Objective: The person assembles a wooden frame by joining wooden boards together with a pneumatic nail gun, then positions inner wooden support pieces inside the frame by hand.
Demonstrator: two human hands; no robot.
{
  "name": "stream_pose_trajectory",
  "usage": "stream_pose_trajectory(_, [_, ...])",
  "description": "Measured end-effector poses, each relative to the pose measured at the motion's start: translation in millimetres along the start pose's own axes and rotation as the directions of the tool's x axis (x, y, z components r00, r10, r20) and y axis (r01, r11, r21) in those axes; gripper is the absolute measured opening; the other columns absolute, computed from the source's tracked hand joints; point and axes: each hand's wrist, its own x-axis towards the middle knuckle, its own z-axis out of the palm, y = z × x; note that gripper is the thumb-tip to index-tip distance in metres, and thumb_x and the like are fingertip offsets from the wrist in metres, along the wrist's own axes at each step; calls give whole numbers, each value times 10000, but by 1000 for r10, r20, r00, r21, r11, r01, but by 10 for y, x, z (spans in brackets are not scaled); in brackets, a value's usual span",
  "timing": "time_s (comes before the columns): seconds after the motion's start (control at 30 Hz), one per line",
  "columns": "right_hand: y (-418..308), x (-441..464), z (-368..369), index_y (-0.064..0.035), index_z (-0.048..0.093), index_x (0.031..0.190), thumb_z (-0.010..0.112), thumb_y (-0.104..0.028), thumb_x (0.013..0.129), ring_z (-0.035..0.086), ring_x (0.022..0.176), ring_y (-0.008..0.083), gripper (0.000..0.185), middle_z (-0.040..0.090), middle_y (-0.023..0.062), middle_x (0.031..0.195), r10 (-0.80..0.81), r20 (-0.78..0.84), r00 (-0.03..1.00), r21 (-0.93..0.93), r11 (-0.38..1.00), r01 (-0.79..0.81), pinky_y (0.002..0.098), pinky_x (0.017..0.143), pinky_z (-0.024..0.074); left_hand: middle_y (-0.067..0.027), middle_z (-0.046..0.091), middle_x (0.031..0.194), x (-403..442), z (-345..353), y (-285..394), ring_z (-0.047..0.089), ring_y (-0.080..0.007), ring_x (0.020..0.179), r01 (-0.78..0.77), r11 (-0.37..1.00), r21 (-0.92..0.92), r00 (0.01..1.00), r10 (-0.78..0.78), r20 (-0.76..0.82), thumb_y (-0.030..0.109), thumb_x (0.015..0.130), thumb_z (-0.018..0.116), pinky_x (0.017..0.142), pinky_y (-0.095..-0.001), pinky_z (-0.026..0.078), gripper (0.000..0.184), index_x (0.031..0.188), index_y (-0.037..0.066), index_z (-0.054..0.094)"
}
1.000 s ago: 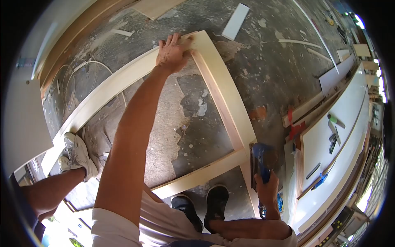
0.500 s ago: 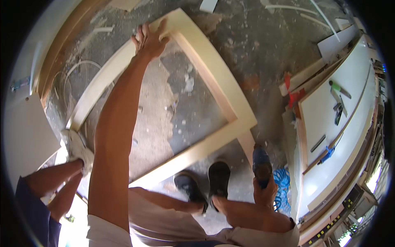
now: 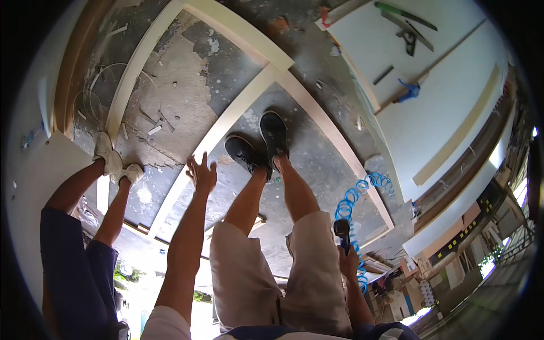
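My left hand (image 3: 202, 174) is open with fingers spread, over the middle rail of a pale wooden frame (image 3: 238, 107). Whether the fingertips touch that wood I cannot tell. The frame lies flat on the floor, and my black shoes stand inside one of its bays. At the lower right, my right hand (image 3: 349, 263) is closed around the grip of a dark air nail gun (image 3: 341, 231), held beside my right knee. A blue coiled air hose (image 3: 347, 205) runs close by it; their joint is not clear.
Another person's legs (image 3: 85, 238) with light shoes stand at the left by the frame. On the right, a large white panel (image 3: 396, 119) bears a folding-type green-and-dark tool (image 3: 408, 28) and a blue tool (image 3: 409, 90). Scraps and a thin cable lie on the floor.
My left hand has left the frame's far corner and come back toward me. My body is more upright, and the nail gun has moved lower with my right hand. The other person's legs show more.
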Motion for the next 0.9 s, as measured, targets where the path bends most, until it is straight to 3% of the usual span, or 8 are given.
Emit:
stream_pose_trajectory(0.17, [891,-504,299,30,655,1032,686,-404,893,665,851,410,457,693,237,904,106,-108,989,219,972,-80,481,773,493,-152,471,1352,-1123,-75,-69,339,-343,1352,180,979,-96,941,-143,305,366,884,685,1067,-629,282,447,1282,164,660])
stream_pose_trajectory(0.27, [1241,-374,411,33,664,1053,711,-371,876,655,837,434,444,695,230,878,140,-237,961,238,968,-82,489,781,492,-128,572,1307,-1310,-172,89,443,-349,1300,155,973,-171,959,-106,263,354,865,721,1039,-633,339,416,1243,189,676])
stream_pose_trajectory(0.47, [1514,614,-41,8,652,1094,728,-311,861,634,885,448,402,669,240,928,86,-499,862,211,977,25,500,797,473,-167,691,1047,-1319,-17,69,632,-321,1049,13,888,-459,998,18,63,263,885,690,954,-429,473,338,1174,87,697])
stream_pose_trajectory(0.57, [1577,1561,-388,-7,667,1076,752,-327,849,638,883,427,401,672,214,908,30,-686,727,188,972,137,495,789,474,-176,696,1046,-1404,143,41,652,-317,1015,56,903,-426,995,-16,97,258,885,690,907,-444,501,333,1166,78,697])
stream_pose_trajectory(0.63, [1658,2424,-552,-28,689,1031,766,-362,846,644,832,401,390,677,188,867,-81,-835,544,81,960,269,489,749,479,-169,693,1009,-1609,445,4,656,-326,964,45,909,-413,999,-36,31,247,885,689,881,-448,508,314,1155,88,701])
stream_pose_trajectory(0.77, [1242,3504,-1232,-62,711,1099,761,-433,841,669,818,397,454,688,175,882,-104,-819,564,124,928,352,511,734,494,-167,661,1040,-2215,695,335,601,-342,1053,107,975,-194,992,-92,82,331,880,674,921,-477,473,347,1147,113,708])
stream_pose_trajectory(0.83, [1172,4082,-1340,-88,701,1124,715,-502,858,671,827,398,492,690,165,904,-114,-829,547,129,914,386,519,724,498,-168,649,1074,-2533,583,763,575,-337,1098,107,976,-189,994,-101,42,360,878,659,959,-480,451,364,1141,114,712])
stream_pose_trajectory(0.9, [961,4217,-1505,-86,674,1174,674,-539,875,677,838,400,543,688,166,933,-84,-826,558,106,948,299,528,720,502,-164,650,1056,-2735,641,956,583,-332,1072,83,969,-233,996,-91,-23,335,876,662,958,-471,455,353,1139,106,712])
